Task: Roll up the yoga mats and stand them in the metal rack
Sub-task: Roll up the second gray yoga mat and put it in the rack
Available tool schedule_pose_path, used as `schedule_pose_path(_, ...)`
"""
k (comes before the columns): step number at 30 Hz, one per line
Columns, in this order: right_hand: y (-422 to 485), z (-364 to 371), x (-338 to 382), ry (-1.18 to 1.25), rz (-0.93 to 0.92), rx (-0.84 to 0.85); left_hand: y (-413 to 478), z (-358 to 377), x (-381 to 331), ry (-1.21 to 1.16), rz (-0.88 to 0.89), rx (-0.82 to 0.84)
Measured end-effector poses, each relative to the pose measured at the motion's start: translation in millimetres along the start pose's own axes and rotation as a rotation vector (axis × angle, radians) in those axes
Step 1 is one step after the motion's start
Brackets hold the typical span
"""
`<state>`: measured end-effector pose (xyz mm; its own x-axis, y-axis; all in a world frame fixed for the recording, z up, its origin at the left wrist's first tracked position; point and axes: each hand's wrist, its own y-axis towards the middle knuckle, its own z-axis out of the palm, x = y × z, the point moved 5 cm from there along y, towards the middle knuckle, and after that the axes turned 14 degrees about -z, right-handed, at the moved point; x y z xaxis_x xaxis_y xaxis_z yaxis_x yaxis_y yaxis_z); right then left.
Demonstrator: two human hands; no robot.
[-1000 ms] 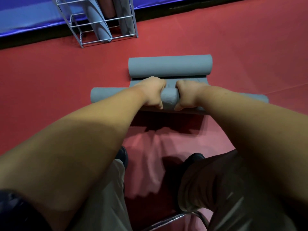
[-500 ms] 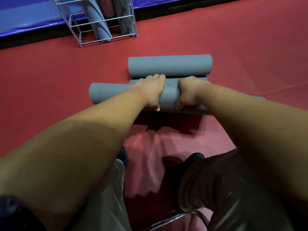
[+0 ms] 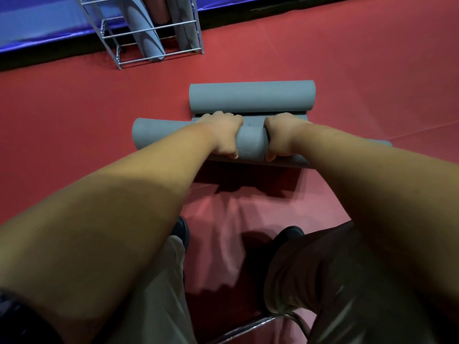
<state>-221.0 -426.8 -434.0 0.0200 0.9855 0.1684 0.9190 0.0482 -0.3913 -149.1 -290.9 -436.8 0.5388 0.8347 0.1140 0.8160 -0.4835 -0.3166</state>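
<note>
A grey yoga mat roll lies crosswise on the red floor in front of me. My left hand and my right hand both grip its middle, fingers curled over the top. Just beyond it lies a second rolled grey mat, with a short flat strip of mat showing between the two rolls. The metal rack stands at the far left by the blue wall mat, holding a few upright rolled mats.
Red floor covering spreads all around, with a seam to the right. A blue pad lines the back edge. My knees and dark shoes are below, with a chrome chair frame at the bottom.
The roll under my hands has turned and moved a little away from me, closer to the far roll. My fingers have shifted further over its top.
</note>
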Motion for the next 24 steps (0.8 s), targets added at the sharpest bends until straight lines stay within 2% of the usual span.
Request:
schedule_pose_path(3,2,-1,-1,0.006,0.001,0.003,-4,1,0,0.058,-0.009,-0.018)
schedule_pose_path(11,-1,7,0,-0.037,0.025,0.005,-6,-11,-3,-0.051,0.016,-0.043)
schedule_pose_path(16,-2,0,5,-0.015,-0.012,-0.024,0,-9,-2,0.006,0.023,-0.051)
schedule_pose_path(21,-1,-4,4,-0.008,-0.022,-0.005,-3,-3,-1,0.046,0.022,0.013)
schedule_pose_path(24,0,-5,2,-0.009,-0.022,-0.006,-6,0,-4,0.121,0.02,-0.031)
